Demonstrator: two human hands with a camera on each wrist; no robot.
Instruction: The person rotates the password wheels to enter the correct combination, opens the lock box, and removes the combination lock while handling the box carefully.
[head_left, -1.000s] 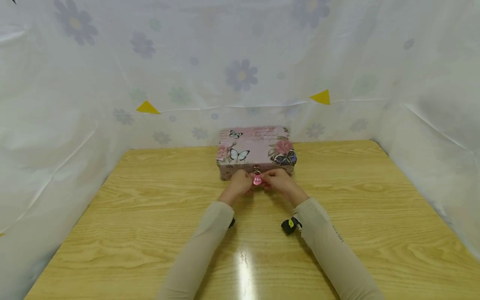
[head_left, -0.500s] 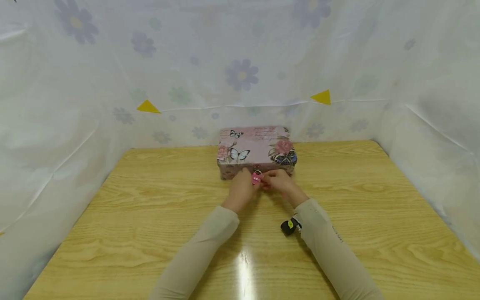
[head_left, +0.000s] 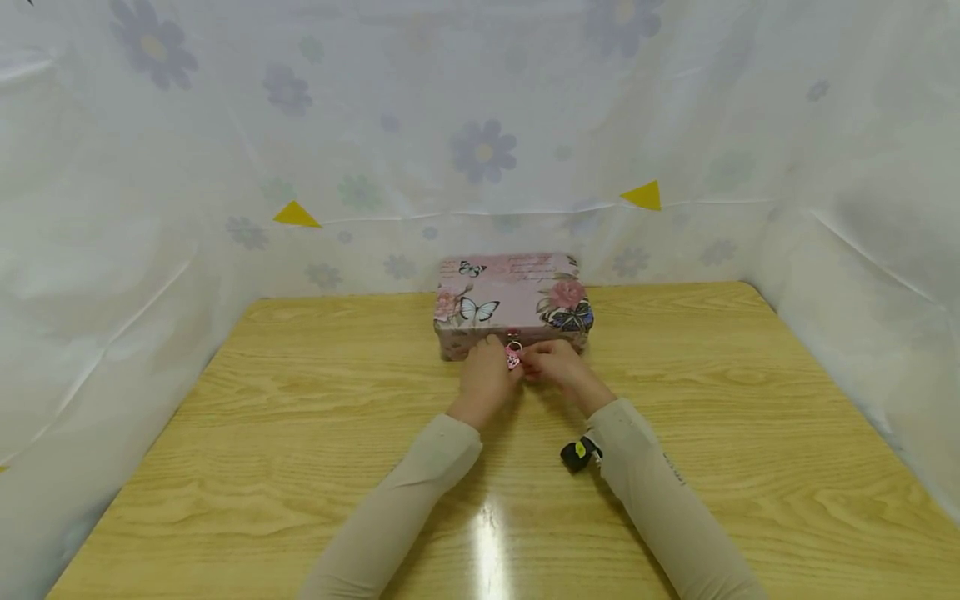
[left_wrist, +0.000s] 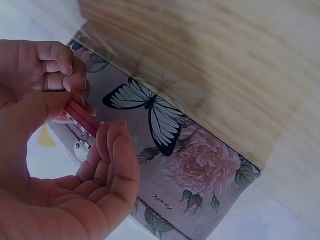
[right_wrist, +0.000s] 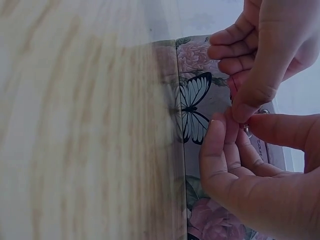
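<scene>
A small pink padlock (head_left: pixel 513 358) with number dials hangs by its metal shackle at the front clasp (head_left: pixel 513 335) of a pink tin box (head_left: pixel 517 292) printed with butterflies and roses. My left hand (head_left: pixel 483 379) pinches the padlock between thumb and fingers; the left wrist view shows its red-pink body (left_wrist: pixel 82 119) edge-on, a row of dials along it. From the other side my right hand (head_left: pixel 558 367) pinches the padlock too, thumb and fingertips meeting at its edge in the right wrist view. Fingers hide much of the padlock there. The box lid is down.
The box stands near the back edge of a wood-grain table (head_left: pixel 300 433). Behind it hangs a white flowered curtain (head_left: pixel 405 133) with two yellow triangles. A black wrist camera strap (head_left: pixel 577 454) shows under the right sleeve.
My left hand has shifted right and turned across the padlock, covering more of it. The padlock has tilted, its face now angled. My right hand has barely moved.
</scene>
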